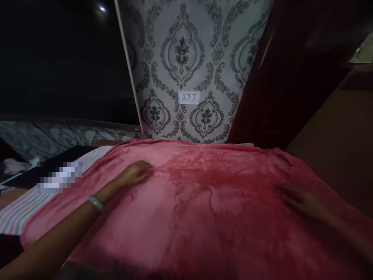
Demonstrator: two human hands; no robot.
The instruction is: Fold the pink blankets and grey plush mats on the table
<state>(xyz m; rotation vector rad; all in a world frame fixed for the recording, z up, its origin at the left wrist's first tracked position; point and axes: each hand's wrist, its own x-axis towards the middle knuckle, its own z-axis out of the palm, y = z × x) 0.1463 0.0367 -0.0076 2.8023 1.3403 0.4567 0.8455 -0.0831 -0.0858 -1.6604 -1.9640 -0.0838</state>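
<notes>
One pink blanket [198, 229] spreads across most of what lies before me, from the near edge back almost to the wall, lighter on the left and deeper red toward the right, with soft creases through its middle. From the near left corner a bare forearm [64, 235] stretches over it, wearing a pale bracelet [96, 203] at the wrist. From the right side comes the right hand [297, 196], dim and blurred, low over the darker part of the blanket; I cannot tell whether it touches the cloth or whether its fingers are closed on any of it. A little farther off, the left hand [136, 172] is down on the lighter part, fingers bent at a ridge in the fabric; whether they pinch it, I cannot tell.

Along the left, a striped cloth [14, 214] in white, pink and grey shows beyond the blanket's edge, partly hidden by a blurred patch. Farther back, a large dark screen [58, 58] fills the left, and a glossy dark red panel [256, 97] slants up on the right. Between them stands the patterned grey wall [182, 50], bearing a white label [189, 97] handwritten "277".
</notes>
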